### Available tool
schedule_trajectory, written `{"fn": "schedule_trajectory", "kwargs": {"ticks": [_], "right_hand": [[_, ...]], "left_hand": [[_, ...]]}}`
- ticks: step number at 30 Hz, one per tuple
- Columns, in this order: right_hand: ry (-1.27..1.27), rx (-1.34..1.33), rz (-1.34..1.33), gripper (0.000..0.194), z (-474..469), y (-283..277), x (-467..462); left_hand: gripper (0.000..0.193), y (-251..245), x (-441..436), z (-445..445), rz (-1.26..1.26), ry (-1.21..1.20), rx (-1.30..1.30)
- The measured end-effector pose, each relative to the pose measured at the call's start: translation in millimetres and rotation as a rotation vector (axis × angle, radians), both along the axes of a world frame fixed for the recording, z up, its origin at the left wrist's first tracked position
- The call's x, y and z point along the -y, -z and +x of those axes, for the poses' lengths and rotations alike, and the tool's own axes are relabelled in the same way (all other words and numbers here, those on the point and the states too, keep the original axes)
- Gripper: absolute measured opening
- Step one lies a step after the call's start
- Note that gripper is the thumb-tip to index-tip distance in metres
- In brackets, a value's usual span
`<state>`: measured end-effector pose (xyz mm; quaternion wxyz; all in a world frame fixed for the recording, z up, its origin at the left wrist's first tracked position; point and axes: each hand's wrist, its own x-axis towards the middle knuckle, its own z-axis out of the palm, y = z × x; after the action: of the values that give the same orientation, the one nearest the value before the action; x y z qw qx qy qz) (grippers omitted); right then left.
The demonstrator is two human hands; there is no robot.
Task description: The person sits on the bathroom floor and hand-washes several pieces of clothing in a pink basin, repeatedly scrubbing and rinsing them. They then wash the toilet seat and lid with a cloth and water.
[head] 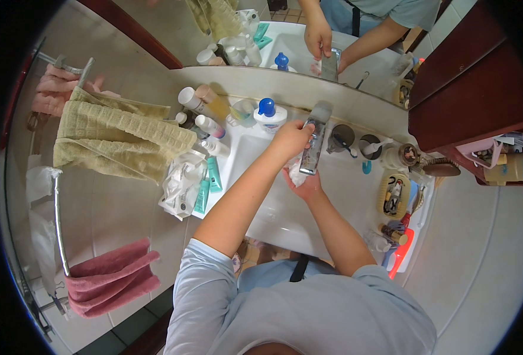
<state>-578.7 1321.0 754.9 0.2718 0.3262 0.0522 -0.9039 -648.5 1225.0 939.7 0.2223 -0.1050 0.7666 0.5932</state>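
Note:
A chrome basin faucet (313,144) with a wide flat spout reaches out over the white washbasin (266,213). Thumb and fingers of my left hand (291,138) are on the left edge of its body. Below the spout's end, my right hand (308,188) is turned palm up and cups a wet-looking white wad (296,174). Whether the wad is foam or soft material cannot be made out; the spout hides part of it and of the fingers. Left of the faucet stands a white bottle with a blue cap (270,116).
Bottles (210,126), teal tubes (208,184) and a white soft pack (184,186) crowd the left ledge. Cups (341,137) with toothbrushes, a yellow basket (393,195) and a red-handled item (402,253) line the right. Towels (110,137) hang left; a dark wooden cabinet (470,93) juts in.

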Motion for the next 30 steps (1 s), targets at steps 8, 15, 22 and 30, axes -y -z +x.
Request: {"fn": "schedule_trajectory", "kwargs": {"ticks": [8,15,22,30], "right_hand": [[0.001,-0.188,-0.096,0.032,-1.7,16.3,-18.7],[0.007,-0.252,0.038,0.03,-4.6,-16.5,-15.6],[-0.318,-0.261,0.165,0.017,20.2,12.1,-26.7],[-0.549,0.014,0.863,0.05,71.3,14.1,-34.8]], "left_hand": [[0.028,-2.6,2.7,1.8,-0.039,-0.005,0.016],[0.029,-7.0,3.1,2.7,-0.039,-0.001,0.049],[0.028,30.2,12.9,21.1,0.055,-0.033,-0.014],[0.026,41.1,24.8,63.0,0.108,-0.164,-0.036]]}}
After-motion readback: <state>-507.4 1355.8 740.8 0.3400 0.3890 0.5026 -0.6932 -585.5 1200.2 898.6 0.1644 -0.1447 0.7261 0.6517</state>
